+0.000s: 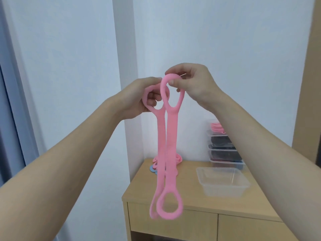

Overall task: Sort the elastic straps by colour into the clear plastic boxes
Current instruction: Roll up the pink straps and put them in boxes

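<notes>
1. Two pink straps [171, 136] hang in mid-air above the desk [187, 181], their lower loops dangling free.
2. The left hand [135, 101] curls its fingers [152, 95] through one top loop, while the right hand [196, 84] pinches the rim of the other.
3. They look soft, light and stretchy, and floppy enough to swing and tangle.
4. The end loops look like the best hold, with the straps then coiled down into the clear box [224, 183].

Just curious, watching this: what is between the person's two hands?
In the head view, two pink straps hang between them: the left hand grips one top loop, the right hand pinches the other.
</notes>
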The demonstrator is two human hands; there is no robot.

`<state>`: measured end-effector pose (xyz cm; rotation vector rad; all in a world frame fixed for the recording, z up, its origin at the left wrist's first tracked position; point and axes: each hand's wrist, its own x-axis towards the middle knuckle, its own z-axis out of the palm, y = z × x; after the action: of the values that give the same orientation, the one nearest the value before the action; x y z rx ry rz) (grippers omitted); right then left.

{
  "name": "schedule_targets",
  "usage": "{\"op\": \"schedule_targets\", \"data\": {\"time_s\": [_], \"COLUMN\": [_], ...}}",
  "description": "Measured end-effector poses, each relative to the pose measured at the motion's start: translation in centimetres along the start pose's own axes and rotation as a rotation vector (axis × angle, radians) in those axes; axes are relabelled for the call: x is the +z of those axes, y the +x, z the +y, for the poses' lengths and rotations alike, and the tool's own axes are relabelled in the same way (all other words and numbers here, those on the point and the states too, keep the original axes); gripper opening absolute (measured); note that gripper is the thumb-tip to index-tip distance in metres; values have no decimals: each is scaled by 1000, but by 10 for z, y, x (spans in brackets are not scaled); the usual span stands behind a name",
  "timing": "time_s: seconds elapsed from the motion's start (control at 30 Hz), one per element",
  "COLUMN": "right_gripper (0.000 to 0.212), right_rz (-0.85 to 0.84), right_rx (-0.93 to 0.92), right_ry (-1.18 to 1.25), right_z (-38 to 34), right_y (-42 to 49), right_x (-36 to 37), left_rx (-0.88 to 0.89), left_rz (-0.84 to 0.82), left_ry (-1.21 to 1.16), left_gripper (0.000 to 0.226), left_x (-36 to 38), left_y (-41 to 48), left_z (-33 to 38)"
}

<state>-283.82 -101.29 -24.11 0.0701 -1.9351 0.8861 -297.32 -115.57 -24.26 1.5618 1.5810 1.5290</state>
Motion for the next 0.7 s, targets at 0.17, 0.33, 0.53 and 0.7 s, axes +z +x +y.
{"op": "schedule_targets", "data": {"time_s": [0.17,0.33,0.53,0.7], "right_gripper": [17,23,25,24], "right_rz": [-25,-63,-141,-157], "right_rx": [-33,-11,49,69], "right_ry": [70,89,185,218], "right_z": [-8,-3,18,38], "right_y": [0,-3,-13,-21], "right_x": [10,18,26,37], "left_rx": [0,-48,-99,-177], "left_rz": [-61,-40,-50,-42], "left_ry": [-69,-28,-28,-7], "left_gripper": [36,12,11,14], "left_x": [0,0,-1,-2], "left_y": [-6,-8,-11,-10], "left_z": [11,12,-1,-17]}}
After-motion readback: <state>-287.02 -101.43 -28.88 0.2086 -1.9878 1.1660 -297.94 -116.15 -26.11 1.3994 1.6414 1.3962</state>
